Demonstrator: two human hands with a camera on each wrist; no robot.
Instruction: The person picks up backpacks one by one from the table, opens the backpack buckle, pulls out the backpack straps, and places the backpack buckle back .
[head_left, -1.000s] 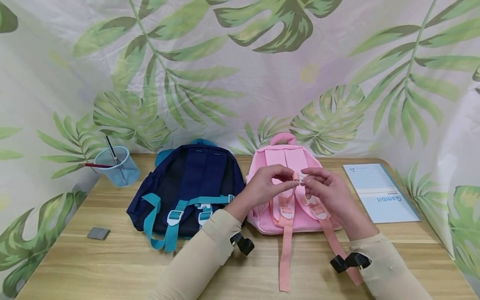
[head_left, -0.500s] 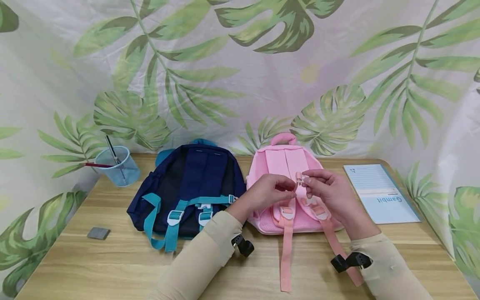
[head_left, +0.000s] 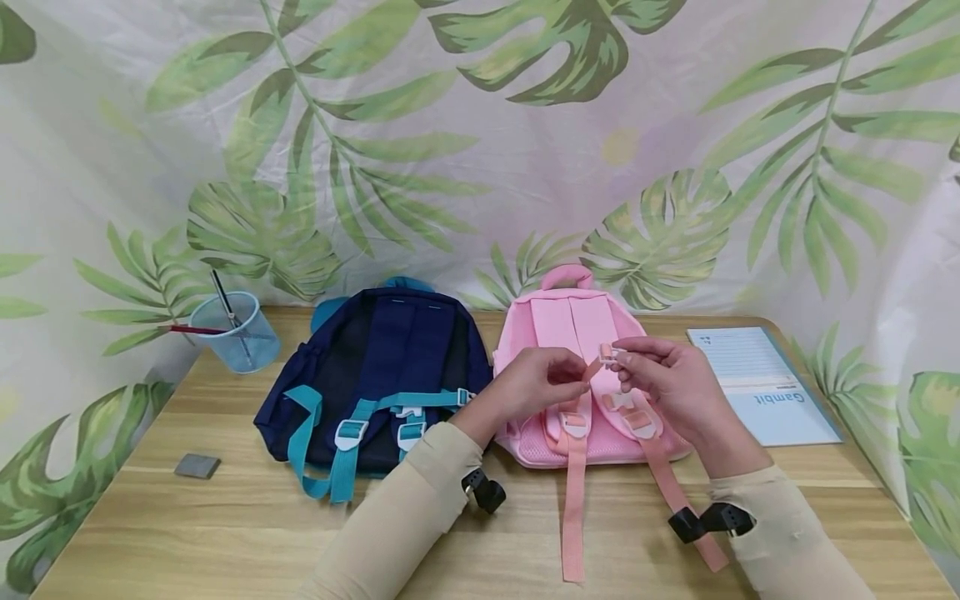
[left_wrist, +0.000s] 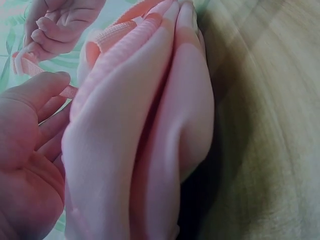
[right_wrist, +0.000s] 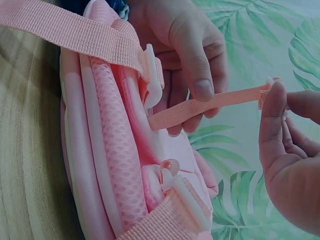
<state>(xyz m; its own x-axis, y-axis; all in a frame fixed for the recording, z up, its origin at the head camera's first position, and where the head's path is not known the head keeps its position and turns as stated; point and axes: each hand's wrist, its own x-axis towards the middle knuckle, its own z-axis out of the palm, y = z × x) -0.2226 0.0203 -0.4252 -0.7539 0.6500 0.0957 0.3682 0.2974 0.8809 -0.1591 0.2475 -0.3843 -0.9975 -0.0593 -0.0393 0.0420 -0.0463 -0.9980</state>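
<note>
A pink backpack (head_left: 555, 317) lies on the table with its shoulder straps facing up. From it runs a narrow peach strap (right_wrist: 220, 102) with a small white buckle (head_left: 606, 355) at its end. My right hand (head_left: 667, 383) pinches that buckle between thumb and fingertips. The left hand (head_left: 536, 385) holds the strap between thumb and fingers, closer to the bag, as the right wrist view shows. Two wider peach straps with white adjusters (head_left: 575, 423) hang toward the table's front. In the left wrist view the bag's side hides part of the strap.
A navy backpack (head_left: 405, 342) with teal straps lies left of the pink one. Farther left stand a blue mesh pen cup (head_left: 255, 342) with pens and a small grey block (head_left: 197, 466). At the right is a notebook (head_left: 765, 387). A leaf-patterned curtain hangs behind the table.
The right hand has moved slightly right with the buckle, and the strap now stretches between both hands. The left hand has slid from the buckle down along the strap.
</note>
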